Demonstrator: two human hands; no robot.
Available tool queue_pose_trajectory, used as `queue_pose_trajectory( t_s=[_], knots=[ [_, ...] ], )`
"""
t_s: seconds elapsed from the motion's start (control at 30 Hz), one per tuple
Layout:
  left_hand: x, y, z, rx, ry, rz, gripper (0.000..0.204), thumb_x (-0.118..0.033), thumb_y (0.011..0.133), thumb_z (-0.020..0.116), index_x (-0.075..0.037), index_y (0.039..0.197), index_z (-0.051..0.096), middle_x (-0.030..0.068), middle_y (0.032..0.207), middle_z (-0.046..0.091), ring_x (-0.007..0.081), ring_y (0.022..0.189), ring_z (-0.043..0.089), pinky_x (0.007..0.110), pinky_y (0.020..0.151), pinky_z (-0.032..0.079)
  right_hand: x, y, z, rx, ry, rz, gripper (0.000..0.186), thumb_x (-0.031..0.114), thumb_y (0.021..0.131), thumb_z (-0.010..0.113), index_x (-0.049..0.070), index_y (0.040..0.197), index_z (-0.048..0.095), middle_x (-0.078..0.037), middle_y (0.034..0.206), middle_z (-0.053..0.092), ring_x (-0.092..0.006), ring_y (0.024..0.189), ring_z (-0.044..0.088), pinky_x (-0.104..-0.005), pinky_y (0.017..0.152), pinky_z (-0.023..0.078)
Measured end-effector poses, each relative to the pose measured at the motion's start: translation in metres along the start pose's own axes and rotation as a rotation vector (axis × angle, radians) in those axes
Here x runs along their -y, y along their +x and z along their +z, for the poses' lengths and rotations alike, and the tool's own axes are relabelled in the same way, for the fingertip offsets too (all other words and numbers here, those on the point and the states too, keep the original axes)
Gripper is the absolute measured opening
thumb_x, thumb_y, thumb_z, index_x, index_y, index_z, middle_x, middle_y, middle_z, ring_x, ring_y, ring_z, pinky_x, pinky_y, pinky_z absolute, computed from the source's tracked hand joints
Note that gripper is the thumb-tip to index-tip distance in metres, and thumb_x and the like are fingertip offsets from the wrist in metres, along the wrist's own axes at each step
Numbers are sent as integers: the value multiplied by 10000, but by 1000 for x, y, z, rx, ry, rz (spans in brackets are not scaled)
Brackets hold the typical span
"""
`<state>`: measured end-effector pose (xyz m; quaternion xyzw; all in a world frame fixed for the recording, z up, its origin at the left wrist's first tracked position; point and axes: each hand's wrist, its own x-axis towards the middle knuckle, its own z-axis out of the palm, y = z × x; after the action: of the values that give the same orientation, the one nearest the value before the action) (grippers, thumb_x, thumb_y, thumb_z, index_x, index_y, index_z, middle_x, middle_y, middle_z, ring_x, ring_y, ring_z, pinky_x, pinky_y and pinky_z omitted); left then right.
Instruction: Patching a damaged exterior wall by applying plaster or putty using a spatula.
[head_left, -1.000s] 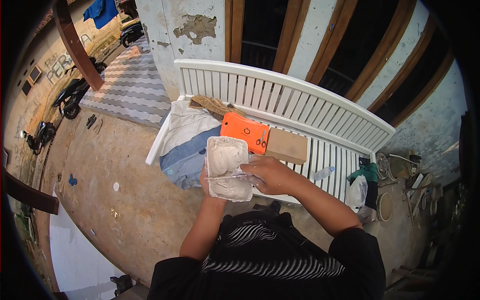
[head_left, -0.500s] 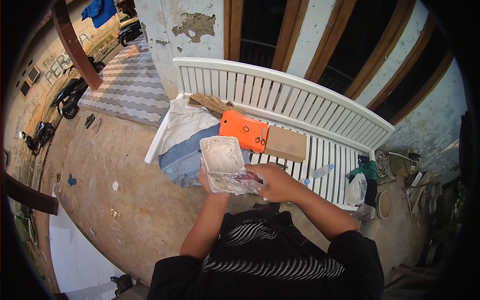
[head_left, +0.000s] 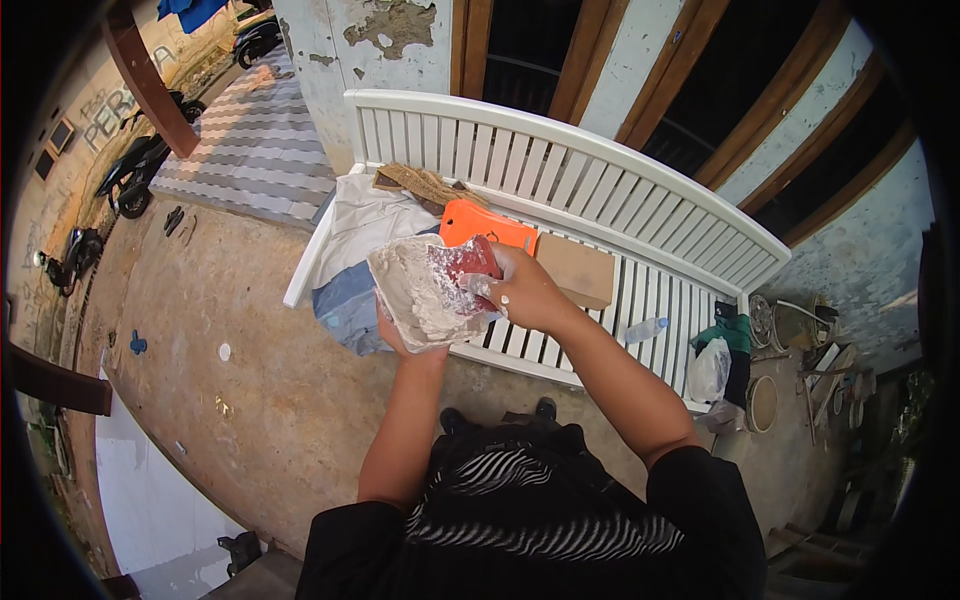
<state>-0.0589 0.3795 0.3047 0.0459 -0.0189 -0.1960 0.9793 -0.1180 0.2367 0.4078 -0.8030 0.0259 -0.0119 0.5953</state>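
A pale, squarish tub [head_left: 384, 281] caked with off-white paste [head_left: 420, 318] is tilted in front of me, before the bench. My left hand [head_left: 396, 336] grips it from the left and below, its fingers mostly hidden by the tub. In my right hand [head_left: 528, 290] is a red putty spreader [head_left: 474, 260], smeared with white paste. The spreader lies over the tub's right side, and its lower edge meets the paste. White smears mark the fingers of my right hand.
Behind the tub stands a white slatted bench [head_left: 560, 160]. On it lie cloths [head_left: 365, 220], an orange bag-like item [head_left: 485, 225], a brown cardboard box [head_left: 575, 270] and a plastic bottle [head_left: 646, 329]. A clear plastic bag [head_left: 709, 370] is at the bench's right end. A white panel [head_left: 150, 500] lies lower left.
The tub has moved up and left and tipped. My right hand has raised the red spreader from the tub's near right edge to over its paste, showing more of its face.
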Motion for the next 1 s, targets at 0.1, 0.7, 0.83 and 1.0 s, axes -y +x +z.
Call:
queue_pose_trajectory(
  t_s=[0.1,0.7,0.83,1.0],
  knots=[
    [-1,-3,1,52,44,50,607,-467,949,318,-107,1435,366,141,1441,414,368,1294,429,531,1069,354,1,9,-6,-57,69,43,314,-11,772,585,-13,1086,586,-136,885,644,-243,823,616,-348,785,480],
    [68,-25,13,124,-82,44,511,-385,962,355,-53,1332,473,160,1331,519,322,1182,535,462,1027,410,-4,-43,-14,-73,-517,-412,352,45,751,625,-10,1098,606,-220,911,634,-387,844,619,-445,755,497],
    [83,-33,17,178,-6,66,536,-399,953,366,-64,1362,455,170,1342,512,342,1206,522,482,1036,407,2,-69,-42,-12,-510,-429,359,69,772,658,-27,1113,601,-224,864,644,-373,808,641,-427,735,506],
    [107,-46,35,200,-51,-13,637,-487,949,351,-100,1456,327,160,1461,384,371,1304,418,558,1066,341,2,-66,-94,-220,-415,-384,359,120,798,695,-52,1101,611,-226,798,653,-331,626,626,-363,637,507]
  ],
)
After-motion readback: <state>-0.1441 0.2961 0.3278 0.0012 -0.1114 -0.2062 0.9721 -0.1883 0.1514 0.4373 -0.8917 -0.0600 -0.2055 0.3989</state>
